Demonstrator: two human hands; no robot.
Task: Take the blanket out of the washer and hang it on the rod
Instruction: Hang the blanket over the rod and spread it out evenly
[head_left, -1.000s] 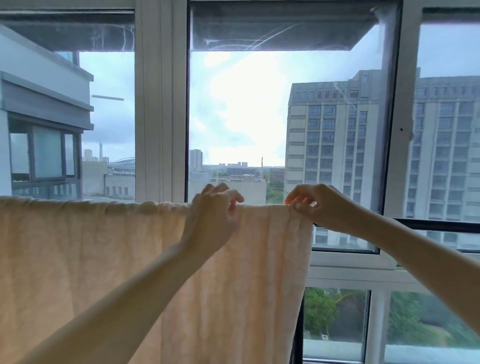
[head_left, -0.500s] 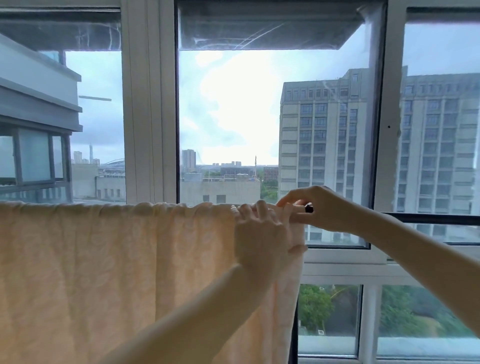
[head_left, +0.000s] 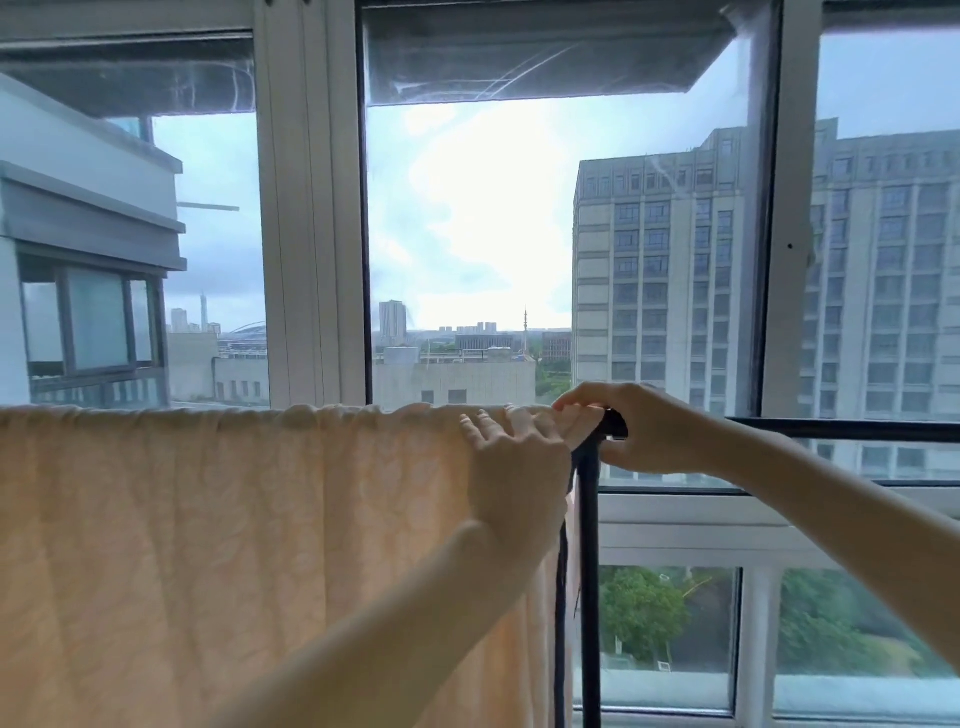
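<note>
Beyond the window frame, a pale tower block is standing under cloudy sky, with trees showing below.

Compared with a second ago, the left hand is sitting much farther right, now just beside the right hand instead of well apart from it. The blanket is reaching farther along the rod, and the black upright is now showing.

The left arm is reaching up from the lower middle, its fingers lying fairly straight and slightly spread over the blanket's top fold. The right arm is coming in from the right, its fingers curling over the rod's end and gripping the blanket's top corner there.

The peach blanket is hanging over the rod from the left edge to the upright, covering all but the rod's dark tip. The left forearm is hiding part of the blanket's right edge.
</note>
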